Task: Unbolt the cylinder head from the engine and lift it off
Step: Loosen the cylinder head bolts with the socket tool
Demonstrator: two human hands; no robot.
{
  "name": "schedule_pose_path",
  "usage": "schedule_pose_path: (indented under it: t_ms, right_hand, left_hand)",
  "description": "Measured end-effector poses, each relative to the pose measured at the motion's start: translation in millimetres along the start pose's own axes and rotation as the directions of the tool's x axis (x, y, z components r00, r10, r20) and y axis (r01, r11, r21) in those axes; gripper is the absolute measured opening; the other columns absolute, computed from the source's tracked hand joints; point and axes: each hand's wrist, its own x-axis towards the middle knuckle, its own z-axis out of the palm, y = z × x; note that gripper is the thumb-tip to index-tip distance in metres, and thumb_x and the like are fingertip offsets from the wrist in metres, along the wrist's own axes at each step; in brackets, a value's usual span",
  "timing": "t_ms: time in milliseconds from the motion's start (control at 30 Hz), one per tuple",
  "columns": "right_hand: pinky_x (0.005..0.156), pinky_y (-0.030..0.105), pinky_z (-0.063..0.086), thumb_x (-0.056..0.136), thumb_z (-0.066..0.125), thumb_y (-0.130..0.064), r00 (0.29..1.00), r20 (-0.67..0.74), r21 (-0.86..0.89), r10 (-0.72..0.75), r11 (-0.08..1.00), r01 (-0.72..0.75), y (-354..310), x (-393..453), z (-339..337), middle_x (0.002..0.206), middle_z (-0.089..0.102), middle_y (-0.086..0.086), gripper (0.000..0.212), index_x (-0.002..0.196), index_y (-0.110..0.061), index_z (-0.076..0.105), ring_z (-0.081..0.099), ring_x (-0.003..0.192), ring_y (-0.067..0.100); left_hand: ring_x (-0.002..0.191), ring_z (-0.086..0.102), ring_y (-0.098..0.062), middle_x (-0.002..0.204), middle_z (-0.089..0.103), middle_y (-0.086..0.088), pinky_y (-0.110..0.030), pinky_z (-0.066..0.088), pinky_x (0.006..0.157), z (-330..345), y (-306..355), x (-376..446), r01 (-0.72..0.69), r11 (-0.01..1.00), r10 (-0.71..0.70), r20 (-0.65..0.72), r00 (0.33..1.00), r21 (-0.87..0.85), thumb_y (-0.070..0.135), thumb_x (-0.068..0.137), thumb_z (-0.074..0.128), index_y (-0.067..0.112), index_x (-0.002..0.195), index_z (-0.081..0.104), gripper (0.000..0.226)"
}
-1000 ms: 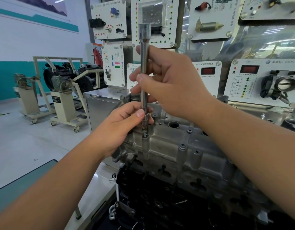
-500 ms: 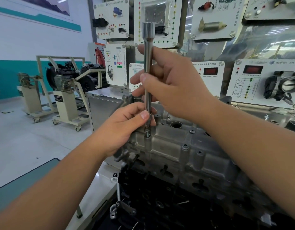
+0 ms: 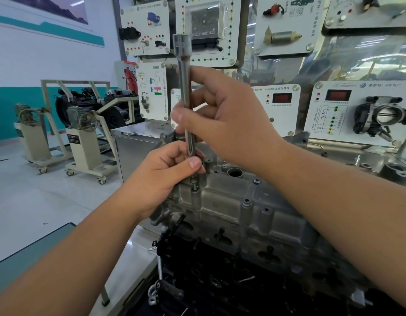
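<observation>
Little has shifted since a moment ago: both hands stay on the tool. Over at the left stand cream wheeled engine stands point(image 3: 83, 142). Next, the left hand point(image 3: 161, 176) pinches the foot of the long chrome extension bar point(image 3: 186, 99) above a bolt point(image 3: 194, 187) in the grey cast-aluminium cylinder head point(image 3: 243, 215), bolted atop the black engine block point(image 3: 220, 281). Rightward, the right hand point(image 3: 227, 119) grips the bar's middle.

both forearms reach in from below. left hand point(image 3: 162, 173) sits lower with fingers curled, right hand point(image 3: 229, 124) higher, pinching with thumb and fingers.
</observation>
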Motion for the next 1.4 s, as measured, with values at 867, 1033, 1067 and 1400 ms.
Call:
schedule_pose_path:
  t_ms: [867,1033,1067,1400]
  right_hand:
    - [0.069,0.033,0.063,0.096,0.065,-0.009,0.998,-0.065,0.035,-0.013,0.999,0.015,-0.5,2.0,-2.5,0.088,0.072,0.000,0.037,0.130,-0.020,0.056,0.075,0.076,0.010]
    - [0.070,0.026,0.061,0.098,0.053,-0.005,0.999,0.052,0.012,-0.013,1.000,0.013,-1.8,1.8,-1.9,0.098,0.073,-0.005,0.042,0.138,-0.019,0.051,0.075,0.080,0.006]
    - [0.071,0.029,0.062,0.098,0.055,-0.007,0.999,0.050,-0.006,-0.011,1.000,0.011,-1.2,1.1,-1.3,0.097,0.074,-0.005,0.041,0.138,-0.017,0.052,0.075,0.079,0.008]
    - [0.072,0.040,0.063,0.102,0.054,-0.013,0.996,0.080,-0.056,0.025,0.998,-0.020,0.0,1.6,-1.2,0.098,0.075,-0.001,0.032,0.132,-0.001,0.050,0.075,0.078,0.004]
  left_hand:
    - [0.077,0.069,-0.007,0.083,0.073,0.004,-0.021,0.056,0.070,-1.4,-4.4,-0.5,0.004,1.000,-0.004,-0.030,1.000,-0.010,0.038,0.083,0.068,0.037,0.088,0.075,0.009]
    - [0.084,0.068,-0.008,0.088,0.073,0.004,-0.020,0.054,0.073,-2.9,-3.7,-1.7,0.031,1.000,-0.031,0.017,0.999,0.000,0.044,0.089,0.059,0.037,0.099,0.076,0.021]
    - [0.084,0.068,-0.008,0.088,0.073,0.004,-0.020,0.054,0.073,-3.5,-3.4,-1.9,0.032,0.999,-0.033,0.025,0.999,0.002,0.044,0.089,0.059,0.036,0.097,0.076,0.021]
    - [0.078,0.066,-0.005,0.086,0.072,0.004,-0.017,0.053,0.072,-2.6,-7.0,0.2,-0.017,1.000,0.017,0.018,1.000,-0.004,0.040,0.091,0.060,0.035,0.092,0.075,0.015]
